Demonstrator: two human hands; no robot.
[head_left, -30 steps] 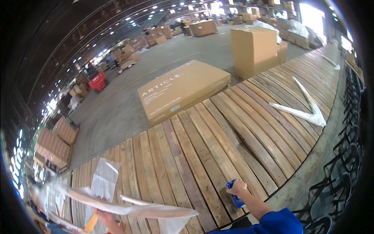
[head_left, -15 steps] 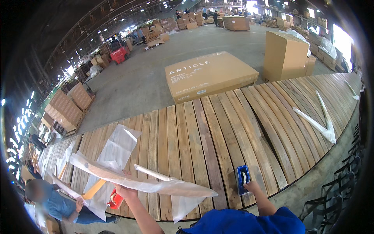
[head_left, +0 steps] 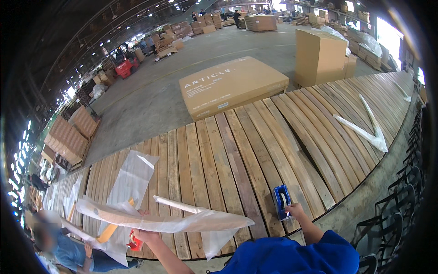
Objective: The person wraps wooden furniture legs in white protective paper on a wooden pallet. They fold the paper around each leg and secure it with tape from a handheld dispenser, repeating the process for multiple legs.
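My left hand (head_left: 147,234) is closed round a long, pale wood-coloured piece (head_left: 182,222) wrapped in translucent foam sheet, its fingertips showing over the far side. A second, thinner wrapped arm (head_left: 175,203) angles off it, and loose wrap hangs below. My right hand (head_left: 295,210) has its fingers closed at the near right side of a blue tape dispenser (head_left: 279,203), which stands on the slatted table; any tape between the fingertips is too small to see. Just below my left hand is a red tape dispenser (head_left: 134,240). A flat translucent sheet (head_left: 132,176) lies beyond the wrapped piece.
At the left a person in a blue shirt (head_left: 70,249) handles another wrapped piece. A wrapped V-shaped piece (head_left: 376,142) lies on the slatted table (head_left: 205,160) at right. Beyond its far edge are a large flat carton (head_left: 237,84) and a tall carton (head_left: 319,59).
The view has turned slightly, shifting the background left and up. Both hands keep their places, the left on the wrapped piece, the right at the blue dispenser.
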